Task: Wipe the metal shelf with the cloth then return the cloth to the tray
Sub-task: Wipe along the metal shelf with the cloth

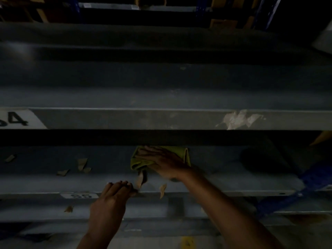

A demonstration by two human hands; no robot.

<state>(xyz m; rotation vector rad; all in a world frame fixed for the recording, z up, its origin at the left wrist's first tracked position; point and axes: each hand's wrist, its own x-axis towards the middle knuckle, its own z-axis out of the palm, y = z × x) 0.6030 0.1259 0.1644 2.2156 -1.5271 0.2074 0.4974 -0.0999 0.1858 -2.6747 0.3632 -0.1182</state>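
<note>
A grey metal shelf (53, 182) runs across the lower half of the dim head view. On it lies a yellow-green cloth (183, 153), bunched under my right hand (161, 162), which presses flat on it just below the upper shelf's shadow. My left hand (115, 194) rests on the shelf's front edge beside a small label reading 55, fingers together, holding nothing. No tray is visible.
Torn scraps of brown paper (81, 164) lie on the shelf to the left, and more hang at its front edge near my hands. The upper shelf beam (125, 119) carries a 54 label and tape residue. A blue upright (312, 178) stands at the right.
</note>
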